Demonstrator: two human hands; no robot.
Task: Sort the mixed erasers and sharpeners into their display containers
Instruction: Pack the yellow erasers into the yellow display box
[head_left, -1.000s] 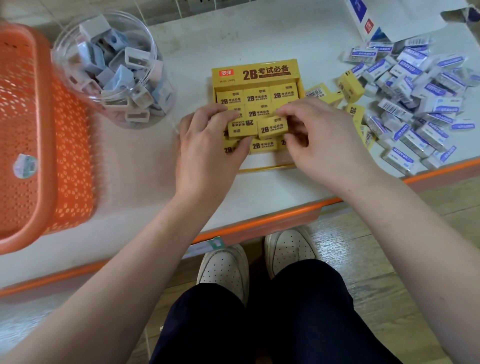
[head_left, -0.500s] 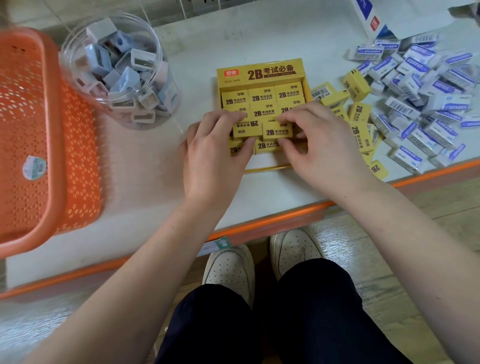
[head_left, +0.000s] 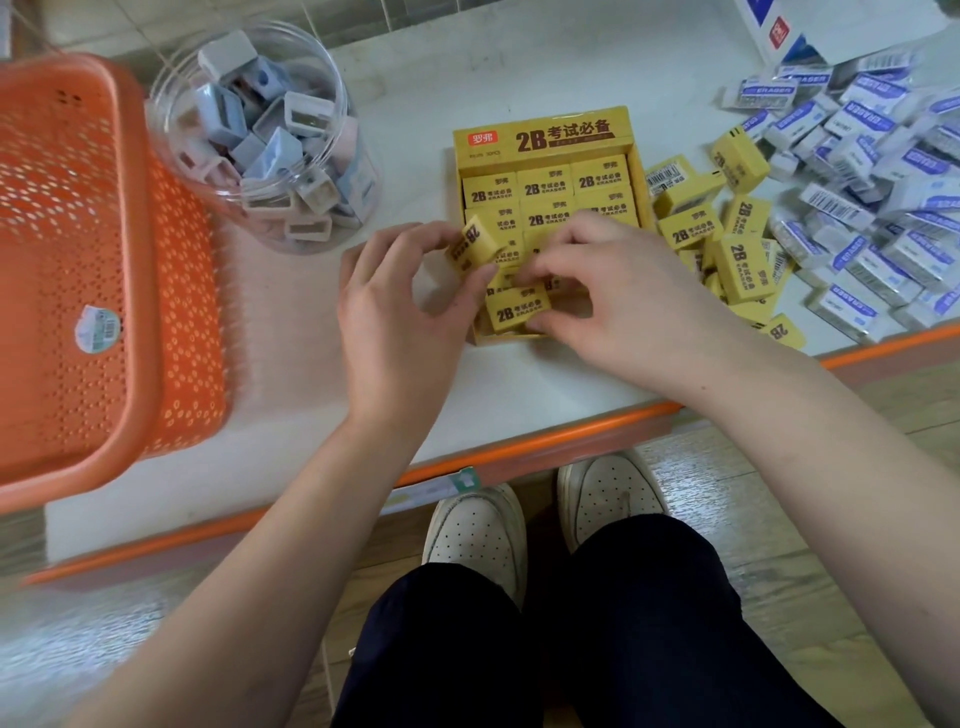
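A yellow display box of 2B erasers lies open on the white shelf, its rows partly filled. My left hand pinches one yellow eraser, tilted up at the box's left side. My right hand reaches into the lower part of the box, fingers curled over the erasers there, touching a yellow eraser in the front row. Loose yellow erasers lie to the right of the box, beside a heap of white-and-blue erasers. A clear round jar holds several sharpeners.
An orange perforated basket stands at the left. A white and blue carton sits at the back right. The shelf's orange front edge runs below my hands; my shoes and dark trousers are beneath it.
My left hand has lifted one yellow eraser out of the row and tilted it up at the box's left side. My right hand has shifted lower in the box.
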